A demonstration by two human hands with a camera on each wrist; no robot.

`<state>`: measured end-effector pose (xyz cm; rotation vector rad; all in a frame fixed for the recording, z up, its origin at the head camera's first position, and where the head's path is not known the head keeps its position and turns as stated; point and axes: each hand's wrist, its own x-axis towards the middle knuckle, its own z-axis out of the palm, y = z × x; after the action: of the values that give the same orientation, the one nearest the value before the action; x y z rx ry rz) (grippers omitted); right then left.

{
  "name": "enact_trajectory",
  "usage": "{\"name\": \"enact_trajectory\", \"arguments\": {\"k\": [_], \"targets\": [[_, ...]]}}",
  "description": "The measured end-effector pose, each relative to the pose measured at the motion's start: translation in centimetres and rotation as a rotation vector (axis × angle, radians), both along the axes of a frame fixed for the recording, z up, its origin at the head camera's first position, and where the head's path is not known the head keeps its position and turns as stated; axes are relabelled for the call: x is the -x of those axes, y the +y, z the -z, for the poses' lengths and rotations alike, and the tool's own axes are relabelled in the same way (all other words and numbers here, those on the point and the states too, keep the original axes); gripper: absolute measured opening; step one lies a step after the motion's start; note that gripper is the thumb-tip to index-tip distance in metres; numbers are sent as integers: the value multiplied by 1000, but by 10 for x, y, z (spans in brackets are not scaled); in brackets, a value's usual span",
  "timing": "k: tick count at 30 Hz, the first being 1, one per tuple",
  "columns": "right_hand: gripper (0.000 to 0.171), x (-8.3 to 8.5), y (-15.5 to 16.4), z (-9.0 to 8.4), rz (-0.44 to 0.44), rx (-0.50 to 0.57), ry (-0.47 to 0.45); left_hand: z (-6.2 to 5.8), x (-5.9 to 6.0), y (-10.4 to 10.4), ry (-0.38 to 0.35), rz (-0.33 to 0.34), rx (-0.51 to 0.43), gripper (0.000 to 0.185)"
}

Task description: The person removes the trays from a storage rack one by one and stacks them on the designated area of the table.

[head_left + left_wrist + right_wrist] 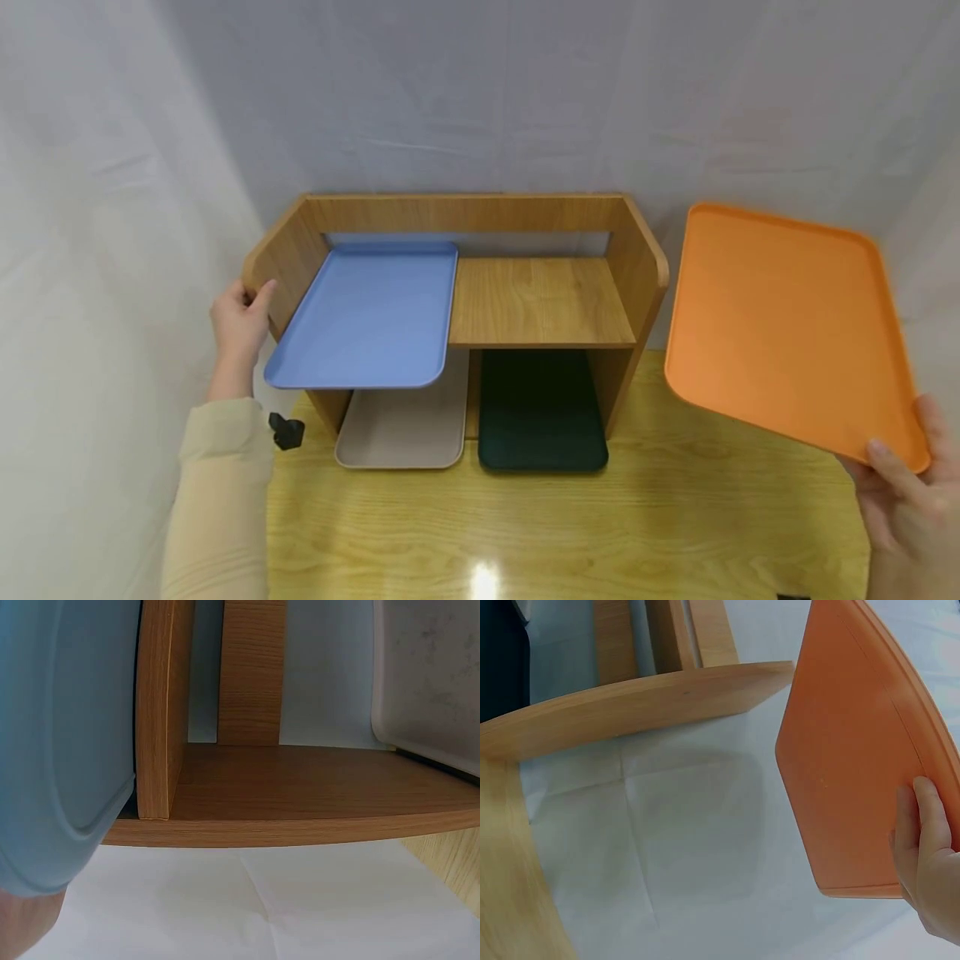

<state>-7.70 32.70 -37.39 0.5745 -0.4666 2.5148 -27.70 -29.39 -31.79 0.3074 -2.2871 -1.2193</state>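
My right hand (911, 492) pinches an orange tray (787, 325) by its near right corner, thumb on top and fingers underneath. The tray is held up in the air to the right of a wooden shelf (543, 300). In the right wrist view its underside faces the camera, with fingertips (928, 802) spread on it. At the other end, my left hand (240, 325) grips the front edge of the shelf's left side panel. Close beside that hand, a blue tray (367, 317) lies on the upper left level, its near end jutting past the board.
A beige tray (408, 425) sits in the lower left compartment and a dark green tray (542, 417) in the lower right, both sticking out in front. The shelf stands on a wood-grain table (450, 525). White cloth (480, 100) hangs behind and at the sides.
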Motion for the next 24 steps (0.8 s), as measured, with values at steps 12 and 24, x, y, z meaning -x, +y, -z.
{"name": "enact_trajectory", "arguments": {"k": [12, 24], "targets": [[49, -2, 3, 24, 7, -34, -66, -1, -1, 0, -12, 3, -6, 42], [52, -1, 8, 42, -6, -4, -123, 0, 1, -1, -23, 3, -8, 44]]}}
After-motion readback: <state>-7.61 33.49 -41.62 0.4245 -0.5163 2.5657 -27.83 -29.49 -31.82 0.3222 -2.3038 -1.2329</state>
